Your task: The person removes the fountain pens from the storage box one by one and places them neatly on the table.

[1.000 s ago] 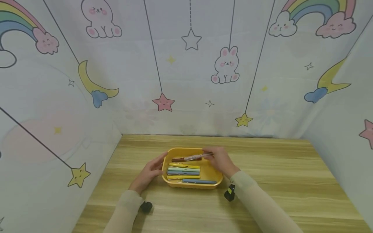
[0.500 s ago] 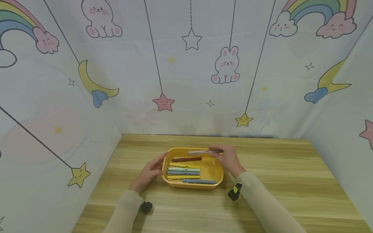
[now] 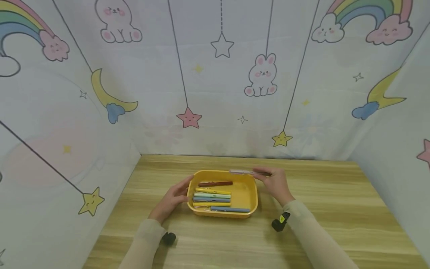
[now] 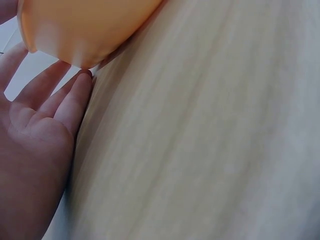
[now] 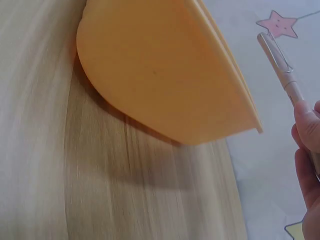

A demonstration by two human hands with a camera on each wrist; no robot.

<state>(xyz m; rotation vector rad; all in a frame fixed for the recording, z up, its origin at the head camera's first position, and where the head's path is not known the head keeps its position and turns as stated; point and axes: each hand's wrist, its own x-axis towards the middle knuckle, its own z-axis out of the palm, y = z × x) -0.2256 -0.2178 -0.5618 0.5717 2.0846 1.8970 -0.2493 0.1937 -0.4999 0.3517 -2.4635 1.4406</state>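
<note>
A yellow plastic tray (image 3: 243, 194) sits on the table in the head view, with several clipped pens lying sideways in it. Beside its left end, my left hand (image 3: 170, 200) rests extended fingers against the wall, as the left wrist view also shows. My right hand (image 3: 275, 182) pinches a pale pink pen (image 3: 240, 172) between thumb and fingers, over the tray's back right rim. In the right wrist view this pen (image 5: 278, 62) points its clip end away from the hand. A dark red pen (image 3: 215, 184) lies apart, toward the tray's back.
In the tray's front left, a yellow pen (image 3: 211, 191), a mint pen (image 3: 211, 195) and blue and yellow ones lie side by side. Another blue pen (image 3: 231, 209) lies along the front wall. Printed white curtains (image 3: 221, 138) enclose the wooden table (image 3: 322, 209) behind and at both sides.
The right hand has lifted the pink pen from beside the dark red pen and carried it right and back to the tray's rim. The left hand and tray have stayed in place.
</note>
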